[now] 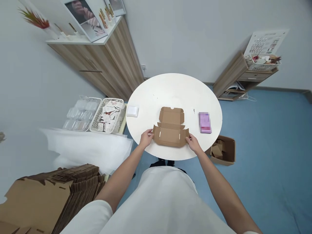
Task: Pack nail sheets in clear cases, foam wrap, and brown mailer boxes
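An unfolded brown cardboard box (170,134) lies on the round white table (175,87), its lid part spread away from me and its side flaps tilted up. At its left flap, my left hand (146,137) has its fingers closed on the cardboard edge. On the opposite side, my right hand (193,143) grips the right flap between thumb and fingers. To the right of the box rests a purple packet (205,123), its print blurred. Near the table's left edge is a small white square pack (132,111).
Left of the table stand white baskets (119,125) of cards and clear cases, white foam sheets (90,146) and a stack of flat cardboard boxes (80,182). An open carton (226,151) sits on the floor at right. Wooden cabinets (117,61) line the wall.
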Tool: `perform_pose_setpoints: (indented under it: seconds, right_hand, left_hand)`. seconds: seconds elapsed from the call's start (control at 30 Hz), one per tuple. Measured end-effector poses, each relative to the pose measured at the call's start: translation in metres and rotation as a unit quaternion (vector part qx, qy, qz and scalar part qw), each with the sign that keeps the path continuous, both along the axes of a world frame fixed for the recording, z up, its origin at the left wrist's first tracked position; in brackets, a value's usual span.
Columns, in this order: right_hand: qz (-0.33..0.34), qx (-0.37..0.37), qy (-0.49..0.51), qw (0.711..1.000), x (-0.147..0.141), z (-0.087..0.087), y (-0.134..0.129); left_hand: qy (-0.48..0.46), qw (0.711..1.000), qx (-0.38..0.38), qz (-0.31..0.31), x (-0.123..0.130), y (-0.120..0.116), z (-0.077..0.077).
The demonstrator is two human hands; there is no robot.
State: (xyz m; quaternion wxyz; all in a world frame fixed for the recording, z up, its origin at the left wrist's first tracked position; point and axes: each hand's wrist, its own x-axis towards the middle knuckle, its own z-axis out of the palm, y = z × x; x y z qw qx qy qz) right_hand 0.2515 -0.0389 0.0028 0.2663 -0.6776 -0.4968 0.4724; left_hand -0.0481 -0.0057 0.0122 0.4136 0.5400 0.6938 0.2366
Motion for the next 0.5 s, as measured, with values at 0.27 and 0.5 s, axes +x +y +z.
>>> perform_pose_setpoints:
  seconds: [0.27, 0.5]
  right_hand:
    - [-0.093, -0.023, -0.111, 0.989, 0.002, -0.005, 0.006]
    - [-0.082, -0.009, -0.216, 0.973, 0.010, 0.004, 0.028]
  left_hand:
    - [0.184, 0.959, 0.174, -0.129, 0.000, -0.003, 0.003]
    - [0.226, 0.879, 0.140, -0.397, 0.023, -0.020, 0.008]
